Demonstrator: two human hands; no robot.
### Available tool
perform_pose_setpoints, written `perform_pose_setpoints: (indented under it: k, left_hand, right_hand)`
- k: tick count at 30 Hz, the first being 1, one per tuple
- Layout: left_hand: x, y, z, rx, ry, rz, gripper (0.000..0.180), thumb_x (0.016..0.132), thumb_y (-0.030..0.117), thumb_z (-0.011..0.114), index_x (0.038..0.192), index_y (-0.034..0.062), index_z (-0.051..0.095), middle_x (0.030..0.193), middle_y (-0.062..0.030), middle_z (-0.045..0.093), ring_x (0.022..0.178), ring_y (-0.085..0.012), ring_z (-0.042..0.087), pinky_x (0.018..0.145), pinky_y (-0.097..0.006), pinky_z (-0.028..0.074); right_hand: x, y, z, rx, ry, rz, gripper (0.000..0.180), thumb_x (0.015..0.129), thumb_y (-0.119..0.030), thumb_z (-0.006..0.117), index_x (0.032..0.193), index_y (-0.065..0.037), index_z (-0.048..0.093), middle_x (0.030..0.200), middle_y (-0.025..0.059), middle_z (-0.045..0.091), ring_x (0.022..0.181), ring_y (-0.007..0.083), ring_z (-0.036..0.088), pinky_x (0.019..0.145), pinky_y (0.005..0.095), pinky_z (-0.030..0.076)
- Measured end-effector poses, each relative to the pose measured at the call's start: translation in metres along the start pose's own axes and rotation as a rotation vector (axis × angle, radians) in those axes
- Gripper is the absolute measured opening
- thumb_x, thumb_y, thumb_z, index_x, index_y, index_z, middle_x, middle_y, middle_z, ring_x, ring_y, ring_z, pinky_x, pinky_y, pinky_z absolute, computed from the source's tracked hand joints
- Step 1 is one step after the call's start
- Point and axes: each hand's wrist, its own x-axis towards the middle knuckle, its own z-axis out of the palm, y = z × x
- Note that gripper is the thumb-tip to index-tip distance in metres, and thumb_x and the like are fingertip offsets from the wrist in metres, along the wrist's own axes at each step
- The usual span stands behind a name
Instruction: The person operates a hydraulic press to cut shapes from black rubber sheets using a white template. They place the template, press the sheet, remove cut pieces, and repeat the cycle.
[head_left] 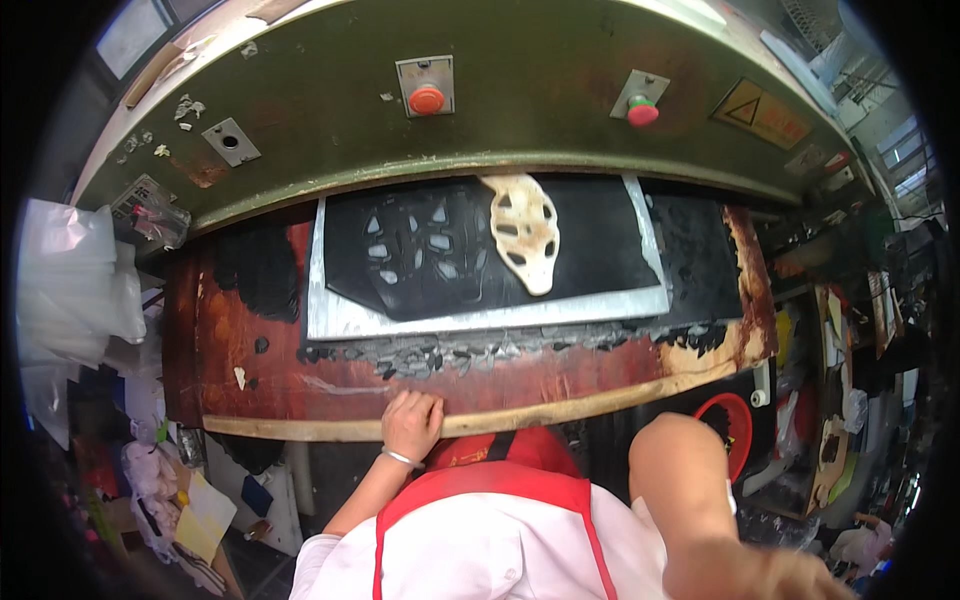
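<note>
My left hand [412, 424], with a bangle at its wrist, rests on the wooden front edge [340, 430] of the red-brown table. Its fingers are curled in, and nothing shows in them. My right arm is bent back, and my right hand [765, 572] is smeared at the lower right, its fingers partly cut off by the picture's rim. Ahead of both hands a black sheet [600, 230] lies on a pale board [400, 322]. A cream, foot-shaped piece with several holes [524, 232] lies on the sheet. Left of it, similar cut outlines [425, 245] show in the black material.
A green machine beam [540, 110] spans the far side, bearing two red push buttons [427, 98]. Black scraps [430, 357] litter the table before the board. Clear plastic bags [75, 280] hang at left. A red bucket [738, 430] stands below at right.
</note>
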Motion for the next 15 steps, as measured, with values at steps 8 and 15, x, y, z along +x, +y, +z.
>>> perform_pose_setpoints:
  k: [8, 15]
  left_hand:
    - [0.086, -0.010, -0.030, -0.073, 0.360, 0.108, 0.008, 0.076, -0.002, 0.066, 0.083, 0.0024, 0.065, 0.073, -0.0101, 0.061, 0.067, -0.0286, 0.056, 0.063, -0.038, 0.045]
    - [0.137, -0.022, -0.016, 0.334, -0.220, 0.020, 0.058, 0.081, 0.032, 0.066, 0.134, 0.0128, 0.051, 0.142, -0.0197, 0.042, 0.134, -0.0356, 0.036, 0.109, -0.057, 0.024]
  right_hand:
    - [-0.210, 0.029, -0.092, -0.969, -0.612, 1.430, 0.076, 0.071, -0.018, 0.079, 0.133, 0.005, 0.042, 0.122, 0.0279, 0.052, 0.123, 0.0418, 0.043, 0.104, 0.0531, 0.034]
    - [-0.291, 0.077, -0.100, -0.979, -0.909, 1.375, 0.101, 0.058, -0.022, 0.084, 0.144, -0.009, 0.032, 0.137, 0.0382, 0.030, 0.131, 0.0552, 0.022, 0.107, 0.0544, 0.030]
